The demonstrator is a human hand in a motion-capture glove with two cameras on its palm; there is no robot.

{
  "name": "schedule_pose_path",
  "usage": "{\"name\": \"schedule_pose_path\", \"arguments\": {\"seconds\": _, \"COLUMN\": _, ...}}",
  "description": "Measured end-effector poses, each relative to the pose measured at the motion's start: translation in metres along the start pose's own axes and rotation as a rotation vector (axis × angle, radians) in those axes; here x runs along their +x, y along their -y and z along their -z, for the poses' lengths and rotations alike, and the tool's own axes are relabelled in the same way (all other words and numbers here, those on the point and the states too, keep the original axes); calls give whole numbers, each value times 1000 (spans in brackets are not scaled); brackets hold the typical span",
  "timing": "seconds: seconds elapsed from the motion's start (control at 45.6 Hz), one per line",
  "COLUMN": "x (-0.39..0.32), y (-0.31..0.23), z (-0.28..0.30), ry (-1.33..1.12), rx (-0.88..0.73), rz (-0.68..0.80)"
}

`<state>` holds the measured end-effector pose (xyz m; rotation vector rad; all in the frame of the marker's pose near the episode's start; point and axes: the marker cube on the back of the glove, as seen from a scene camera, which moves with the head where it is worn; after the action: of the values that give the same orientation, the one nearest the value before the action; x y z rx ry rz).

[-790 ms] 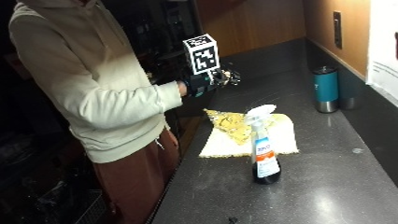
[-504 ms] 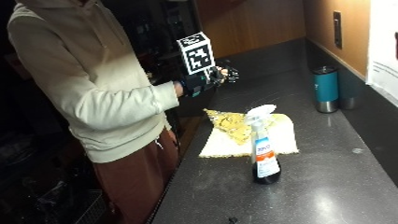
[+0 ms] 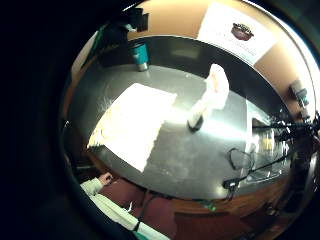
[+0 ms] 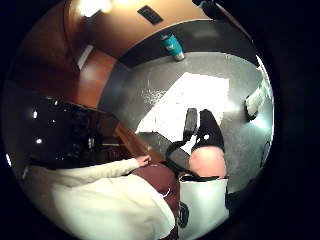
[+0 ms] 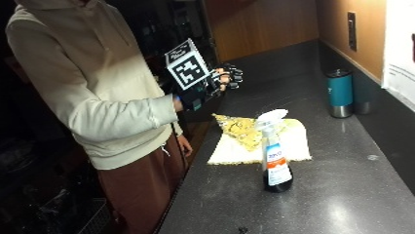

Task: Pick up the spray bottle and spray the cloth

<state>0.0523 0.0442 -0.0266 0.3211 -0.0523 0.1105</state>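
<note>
A person in a pale hooded top is standing at the left edge of a dark counter (image 5: 363, 195), holding the gloved right hand (image 5: 217, 84) raised in the air above the counter's near-left edge. The fingers are showing loosely curled around nothing, so I am judging the hand relaxed and holding nothing. The bare hand (image 5: 186, 145) is hanging down by the person's hip, and I cannot tell how its fingers are set.

The spray bottle (image 5: 275, 152) is standing upright on the counter, untouched, just at the near edge of the yellow cloth (image 5: 259, 136), which is lying spread flat. In the little-finger palm view the spray bottle (image 3: 209, 97) is sitting beside the cloth (image 3: 132, 122), both well below the palm. A teal tumbler (image 5: 339, 92) is standing far to the right, near the wall.

As for progress, nothing of the task is looking done: the bottle is not yet picked up and the cloth is not yet sprayed. What is left is the whole job — reaching down and across to the bottle, taking hold of it with a finger on the trigger, lifting it, aiming the nozzle at the cloth and squeezing.

Compared with the earlier frames, the gloved hand is sitting slightly higher and nearer the person, while the bottle, cloth and tumbler are staying where they were.
</note>
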Motion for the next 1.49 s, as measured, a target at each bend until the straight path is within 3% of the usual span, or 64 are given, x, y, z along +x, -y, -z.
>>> {"name": "schedule_pose_path", "arguments": {"seconds": 0.373, "x": 66, "y": -30, "z": -3, "ry": 77, "rx": 141, "rz": -89}}
{"name": "schedule_pose_path", "arguments": {"seconds": 0.833, "x": 146, "y": -57, "z": -36, "ry": 311, "rx": 275, "rz": -355}}
{"name": "schedule_pose_path", "arguments": {"seconds": 1.491, "x": 171, "y": -4, "z": -117, "ry": 669, "rx": 370, "rz": -711}}
